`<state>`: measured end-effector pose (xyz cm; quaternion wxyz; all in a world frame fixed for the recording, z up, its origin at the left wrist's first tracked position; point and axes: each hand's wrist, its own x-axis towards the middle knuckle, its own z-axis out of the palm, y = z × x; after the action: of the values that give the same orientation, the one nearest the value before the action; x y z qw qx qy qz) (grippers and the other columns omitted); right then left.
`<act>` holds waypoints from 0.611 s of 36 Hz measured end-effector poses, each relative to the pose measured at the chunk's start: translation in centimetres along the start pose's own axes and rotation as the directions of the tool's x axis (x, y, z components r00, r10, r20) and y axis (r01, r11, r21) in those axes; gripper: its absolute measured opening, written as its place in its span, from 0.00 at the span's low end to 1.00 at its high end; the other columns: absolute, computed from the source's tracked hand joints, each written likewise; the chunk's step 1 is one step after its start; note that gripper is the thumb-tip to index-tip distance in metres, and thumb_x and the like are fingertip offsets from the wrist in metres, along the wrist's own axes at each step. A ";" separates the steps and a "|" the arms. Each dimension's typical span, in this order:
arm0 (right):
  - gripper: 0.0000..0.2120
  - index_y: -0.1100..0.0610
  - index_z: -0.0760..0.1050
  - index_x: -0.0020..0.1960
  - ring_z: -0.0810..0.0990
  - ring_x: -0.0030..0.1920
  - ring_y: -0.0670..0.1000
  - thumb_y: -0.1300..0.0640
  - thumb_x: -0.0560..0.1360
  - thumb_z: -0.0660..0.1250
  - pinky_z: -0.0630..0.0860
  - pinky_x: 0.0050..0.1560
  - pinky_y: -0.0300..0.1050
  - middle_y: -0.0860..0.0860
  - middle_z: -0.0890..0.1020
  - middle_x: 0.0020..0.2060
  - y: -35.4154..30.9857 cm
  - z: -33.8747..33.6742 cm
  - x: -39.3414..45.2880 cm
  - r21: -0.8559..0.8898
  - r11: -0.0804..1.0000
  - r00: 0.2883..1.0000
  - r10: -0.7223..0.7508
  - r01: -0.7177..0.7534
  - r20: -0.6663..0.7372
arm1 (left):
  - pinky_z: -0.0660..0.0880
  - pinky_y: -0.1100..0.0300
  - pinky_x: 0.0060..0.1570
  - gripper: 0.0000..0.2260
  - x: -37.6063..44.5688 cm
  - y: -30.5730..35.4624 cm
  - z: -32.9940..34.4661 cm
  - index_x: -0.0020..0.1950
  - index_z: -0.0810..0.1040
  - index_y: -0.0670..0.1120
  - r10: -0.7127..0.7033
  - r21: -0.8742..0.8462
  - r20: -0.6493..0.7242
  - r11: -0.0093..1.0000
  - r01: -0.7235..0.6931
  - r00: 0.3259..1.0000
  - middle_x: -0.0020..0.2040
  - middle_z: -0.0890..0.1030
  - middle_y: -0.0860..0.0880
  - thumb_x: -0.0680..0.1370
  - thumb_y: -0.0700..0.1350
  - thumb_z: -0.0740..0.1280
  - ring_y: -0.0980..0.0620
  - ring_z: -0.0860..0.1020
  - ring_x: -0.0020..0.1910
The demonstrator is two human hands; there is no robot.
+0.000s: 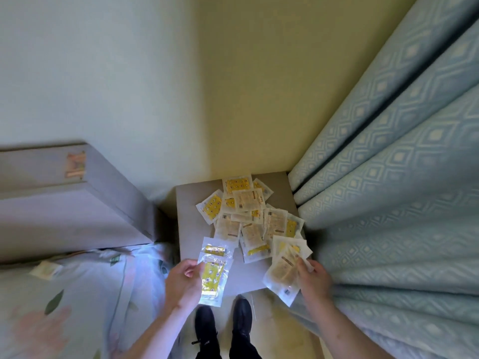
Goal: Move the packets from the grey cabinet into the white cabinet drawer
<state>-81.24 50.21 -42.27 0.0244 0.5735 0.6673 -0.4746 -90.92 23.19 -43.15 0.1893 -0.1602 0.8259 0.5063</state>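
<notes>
Several clear packets with yellow contents [246,211] lie scattered over the top of the grey cabinet [189,203] in the room corner. My left hand [184,281] grips a clear packet with a yellow insert [213,278] at the cabinet's front left edge. At the front right corner, my right hand [312,277] pinches a small stack of pale packets [282,270]. No white cabinet drawer is in view.
A blue patterned curtain [388,177] hangs close along the right side. A grey headboard [77,198] and a bed with floral bedding [64,307] lie to the left. My black shoes [225,325] stand on the floor below the cabinet.
</notes>
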 end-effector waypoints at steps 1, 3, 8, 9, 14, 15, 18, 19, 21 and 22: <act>0.09 0.55 0.81 0.48 0.83 0.44 0.55 0.49 0.78 0.70 0.80 0.43 0.49 0.53 0.85 0.45 -0.5 -0.3 -0.8 -0.017 1.000 1.000 -0.002 0.003 0.019 | 0.68 0.71 0.33 0.13 -0.7 0.6 -0.9 0.33 0.77 0.49 0.011 0.010 0.000 1.000 -0.011 1.000 0.27 0.76 0.59 0.76 0.41 0.74 0.60 0.74 0.31; 0.09 0.55 0.80 0.50 0.82 0.45 0.54 0.49 0.78 0.69 0.77 0.39 0.44 0.53 0.84 0.46 -1.8 -1.1 -2.9 -0.032 0.999 0.998 -0.013 0.014 0.054 | 0.69 0.72 0.34 0.12 -2.2 1.9 -2.7 0.34 0.77 0.49 0.023 0.009 -0.003 1.000 -0.023 1.000 0.27 0.76 0.58 0.76 0.41 0.73 0.61 0.75 0.31; 0.09 0.52 0.78 0.47 0.80 0.44 0.55 0.46 0.77 0.69 0.73 0.38 0.43 0.51 0.82 0.43 -3.9 -2.5 -7.6 -0.108 0.989 0.991 -0.094 0.104 0.091 | 0.74 0.58 0.40 0.07 -5.3 3.4 -6.8 0.39 0.80 0.48 -0.019 0.009 -0.007 1.000 0.019 1.000 0.35 0.83 0.50 0.77 0.45 0.72 0.50 0.80 0.38; 0.09 0.51 0.78 0.44 0.80 0.43 0.55 0.46 0.77 0.70 0.75 0.40 0.45 0.51 0.83 0.42 -4.2 -2.7 -8.4 -0.099 0.987 0.988 -0.114 0.124 0.105 | 0.74 0.59 0.39 0.06 -6.0 3.6 -7.5 0.40 0.81 0.47 -0.009 0.010 -0.011 1.000 0.009 1.000 0.37 0.84 0.51 0.77 0.45 0.72 0.51 0.82 0.39; 0.08 0.51 0.79 0.43 0.81 0.43 0.53 0.47 0.76 0.72 0.78 0.44 0.46 0.50 0.83 0.40 -4.9 -3.9 -11.5 -0.108 0.971 0.964 -0.190 0.212 0.184 | 0.78 0.53 0.43 0.07 -8.9 3.2 -10.6 0.39 0.81 0.50 0.039 0.033 -0.061 0.999 -0.037 0.997 0.37 0.84 0.52 0.76 0.46 0.73 0.52 0.83 0.40; 0.08 0.50 0.79 0.43 0.81 0.43 0.52 0.47 0.76 0.72 0.78 0.43 0.46 0.49 0.83 0.40 -5.0 -4.1 -12.0 -0.114 0.968 0.960 -0.200 0.225 0.198 | 0.79 0.51 0.44 0.07 -9.5 3.1 -11.1 0.38 0.81 0.51 0.040 0.046 -0.070 0.998 -0.037 0.997 0.36 0.84 0.53 0.76 0.47 0.73 0.52 0.83 0.39; 0.08 0.49 0.79 0.41 0.82 0.43 0.52 0.48 0.75 0.73 0.78 0.44 0.47 0.49 0.84 0.39 -5.1 -4.7 -13.2 -0.107 0.952 0.935 -0.253 0.286 0.247 | 0.79 0.50 0.45 0.09 -12.0 3.3 -12.2 0.37 0.80 0.50 0.055 0.045 -0.134 0.998 -0.049 0.989 0.34 0.83 0.55 0.77 0.44 0.72 0.53 0.82 0.38; 0.08 0.50 0.79 0.41 0.82 0.43 0.53 0.48 0.74 0.73 0.78 0.43 0.46 0.49 0.84 0.39 -5.1 -4.9 -13.6 -0.113 0.945 0.925 -0.269 0.308 0.269 | 0.78 0.52 0.44 0.09 -13.1 3.7 -12.5 0.37 0.79 0.49 0.056 0.043 -0.157 0.998 -0.049 0.986 0.35 0.82 0.54 0.77 0.44 0.72 0.53 0.81 0.39; 0.09 0.52 0.80 0.41 0.81 0.41 0.53 0.48 0.73 0.74 0.76 0.39 0.44 0.50 0.84 0.37 -5.2 -5.1 -14.3 -0.114 0.926 0.897 -0.309 0.359 0.315 | 0.75 0.57 0.41 0.08 -15.4 4.1 -13.0 0.37 0.79 0.49 0.029 0.024 -0.218 0.999 -0.024 0.976 0.35 0.82 0.52 0.77 0.45 0.71 0.54 0.81 0.39; 0.10 0.53 0.80 0.40 0.81 0.39 0.53 0.47 0.73 0.75 0.74 0.37 0.43 0.50 0.83 0.35 -5.2 -5.2 -14.6 -0.111 0.915 0.881 -0.331 0.387 0.339 | 0.74 0.59 0.40 0.08 -16.5 4.0 -13.2 0.37 0.80 0.48 0.018 0.006 -0.249 1.000 -0.017 0.968 0.34 0.82 0.52 0.77 0.45 0.71 0.55 0.80 0.38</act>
<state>-77.76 43.38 -27.84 0.0917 0.3524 0.7890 -0.4949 -80.24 14.28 -26.67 0.0799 -0.2148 0.8456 0.4821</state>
